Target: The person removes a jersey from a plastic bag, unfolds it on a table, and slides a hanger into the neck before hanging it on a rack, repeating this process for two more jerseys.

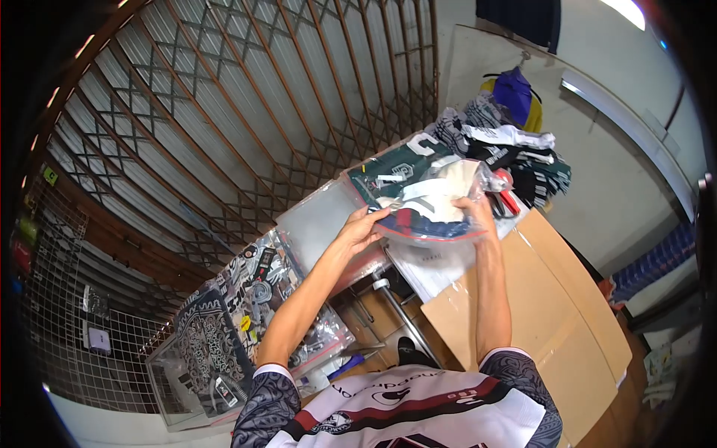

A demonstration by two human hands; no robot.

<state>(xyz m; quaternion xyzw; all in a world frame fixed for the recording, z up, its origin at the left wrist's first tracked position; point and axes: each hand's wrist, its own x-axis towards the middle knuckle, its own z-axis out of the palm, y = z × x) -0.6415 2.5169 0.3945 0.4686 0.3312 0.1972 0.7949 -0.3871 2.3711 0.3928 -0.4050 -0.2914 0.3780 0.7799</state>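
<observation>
a clear bag (431, 203) of folded clothing is held above the near edge of the counter (317, 216), the left hand (361, 228) grasping its left corner, the right hand (479, 216) gripping its right side, thumb on top. a green shirt (399, 172) lies just beyond, toward the far edge. even, light pressure on both sides should keep the red-striped edge straight and the folds flat.

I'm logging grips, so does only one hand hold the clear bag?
No, the left hand holds one side of the bag and the right hand the other.
</observation>
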